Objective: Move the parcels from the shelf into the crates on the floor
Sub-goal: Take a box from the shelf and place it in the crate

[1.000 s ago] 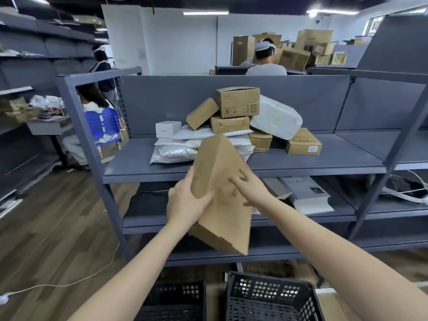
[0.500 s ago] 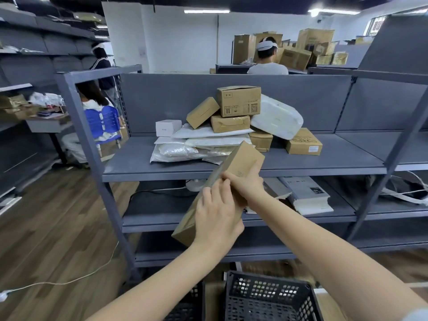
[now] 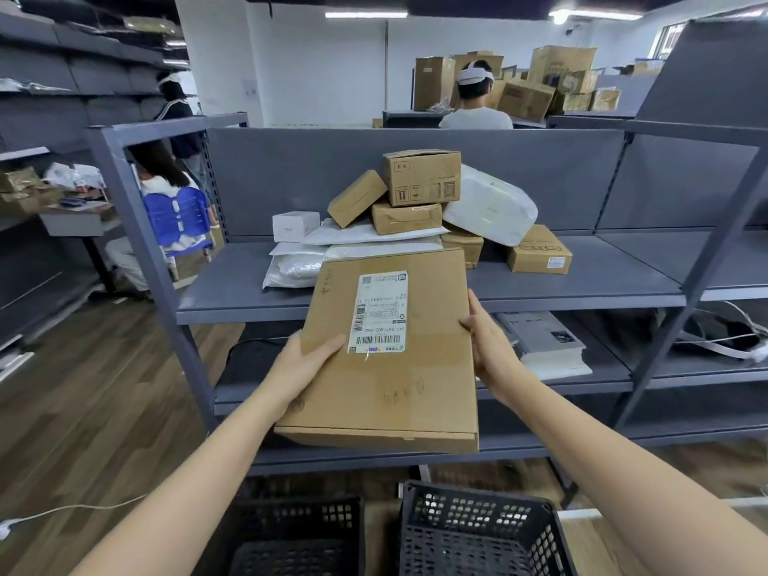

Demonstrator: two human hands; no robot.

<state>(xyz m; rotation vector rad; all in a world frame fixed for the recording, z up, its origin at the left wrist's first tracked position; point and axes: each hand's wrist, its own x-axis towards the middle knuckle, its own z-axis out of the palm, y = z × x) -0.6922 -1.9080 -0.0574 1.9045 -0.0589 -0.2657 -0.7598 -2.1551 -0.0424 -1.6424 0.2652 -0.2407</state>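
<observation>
- Item: flat cardboard parcel (image 3: 386,351), with its shipping label (image 3: 378,311) uppermost. It was held roughly level in mid-air on the near side of the shelf (image 3: 582,284), above the two crates on the floor.
- Left grip (image 3: 301,363): the thumb lay on the parcel's top face at its left edge, with the fingers out of sight beneath. It was gripping the parcel.
- Right grip (image 3: 490,351): it was closed round the parcel's right edge, thumb lying up along it. It was gripping the same parcel.
- Change: a second earlier the parcel stood tilted with a plain face showing, and half a second earlier it was turned nearly edge-on. At this moment it lay flat with the label side showing. Both grips had shifted to opposite side edges.
- Meaning for the task, as judged: the parcel was already off the shelf and its label was readable, probably for sorting. It had not yet been placed in a crate.
- Left crate (image 3: 291,534) and right crate (image 3: 478,530): black and perforated, at the near edge of view.
- Remaining stock: pile of parcels (image 3: 419,193) on the shelf, far of the held one and arranged as in both earlier frames.
</observation>
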